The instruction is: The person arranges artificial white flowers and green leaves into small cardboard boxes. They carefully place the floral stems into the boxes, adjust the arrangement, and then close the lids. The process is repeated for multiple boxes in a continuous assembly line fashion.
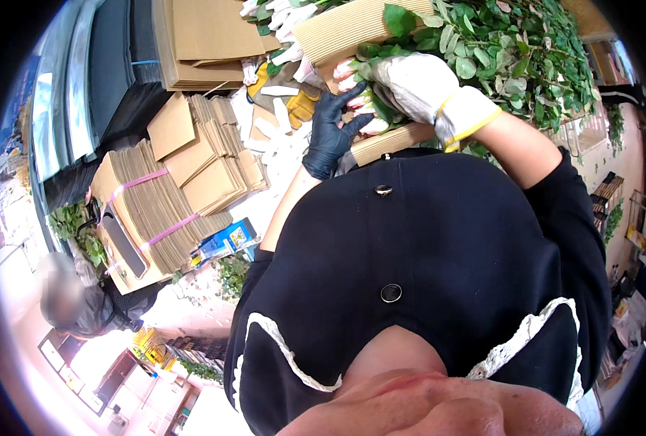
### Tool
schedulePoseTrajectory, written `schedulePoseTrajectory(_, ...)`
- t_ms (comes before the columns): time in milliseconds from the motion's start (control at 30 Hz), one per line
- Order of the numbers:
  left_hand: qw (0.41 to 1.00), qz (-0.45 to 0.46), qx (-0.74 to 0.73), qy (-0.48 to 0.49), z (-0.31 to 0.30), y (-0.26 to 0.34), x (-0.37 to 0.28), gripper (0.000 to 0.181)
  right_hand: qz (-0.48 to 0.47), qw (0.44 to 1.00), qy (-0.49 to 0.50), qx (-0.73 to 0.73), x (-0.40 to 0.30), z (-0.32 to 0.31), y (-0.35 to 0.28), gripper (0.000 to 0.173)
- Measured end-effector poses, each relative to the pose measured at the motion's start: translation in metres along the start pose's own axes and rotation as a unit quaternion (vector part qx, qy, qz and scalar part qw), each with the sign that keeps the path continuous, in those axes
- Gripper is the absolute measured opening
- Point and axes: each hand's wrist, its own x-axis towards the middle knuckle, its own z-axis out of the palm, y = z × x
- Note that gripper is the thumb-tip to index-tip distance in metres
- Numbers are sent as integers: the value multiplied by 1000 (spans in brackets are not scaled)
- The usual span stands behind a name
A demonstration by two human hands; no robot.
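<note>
My left hand (333,125) wears a black glove. Its fingers are spread beside and partly over pink rose heads (359,98), with no firm hold visible. On my right hand (410,87) is a pale glove with a yellow-edged cuff; it closes around the roses just behind their heads, its fingertips largely hidden. Corrugated cardboard (355,30) lies beyond the roses, and another corrugated strip (391,143) runs along their near side, close to my body. Leafy stems (497,60) extend from the roses to the right.
Stacked cardboard sheets (148,201) bound with pink straps stand at the left, a phone (124,245) on their side. Flat cardboard (214,32) lies farther back. White paper-like strips (276,122) and yellow work gloves (301,106) are left of the roses. Another person (83,300) is at far left.
</note>
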Motion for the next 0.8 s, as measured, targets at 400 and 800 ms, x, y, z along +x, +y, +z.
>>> schedulePoseTrajectory(400, 993, 27, 103, 43, 3, -16, 2, 57, 32, 995, 19, -93, 13, 12, -2, 17)
schedulePoseTrajectory(800, 996, -7, 86, 12, 0, -14, 3, 56, 27, 996, -16, -89, 16, -9, -11, 14)
